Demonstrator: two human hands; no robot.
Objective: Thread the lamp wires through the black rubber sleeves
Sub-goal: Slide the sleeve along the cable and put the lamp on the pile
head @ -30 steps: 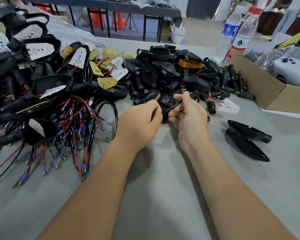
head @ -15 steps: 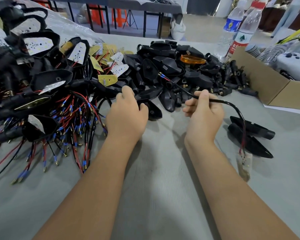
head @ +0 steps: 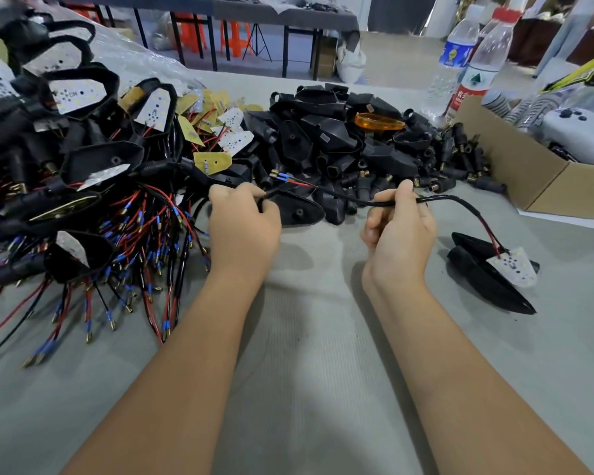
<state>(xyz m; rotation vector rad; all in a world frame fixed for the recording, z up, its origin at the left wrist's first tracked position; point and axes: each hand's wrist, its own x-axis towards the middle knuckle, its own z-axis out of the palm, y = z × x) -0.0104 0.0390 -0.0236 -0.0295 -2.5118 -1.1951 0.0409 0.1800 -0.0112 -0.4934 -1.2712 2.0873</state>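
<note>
A black-sheathed lamp wire (head: 357, 200) runs across the middle of the table. Its red and blue tipped ends (head: 280, 175) point left, just above my left hand (head: 244, 228). Its other end carries a white LED board (head: 511, 265), which rests on two black lamp shells (head: 484, 282) at the right. My right hand (head: 398, 231) pinches the wire between thumb and fingers. My left hand's fingers curl round the edge of a black lamp shell (head: 299, 209). Small black rubber sleeves (head: 436, 162) lie heaped behind my right hand.
A pile of black housings (head: 323, 132) with an orange lens (head: 378, 121) fills the centre back. Wired lamps with red and blue leads (head: 93, 207) cover the left. A cardboard box (head: 528, 173) and two water bottles (head: 477, 63) stand at the right.
The LED board has swung from hanging below my right hand to resting on the two shells. The wire's tipped end has dropped towards my left hand, which now grips a black shell.
</note>
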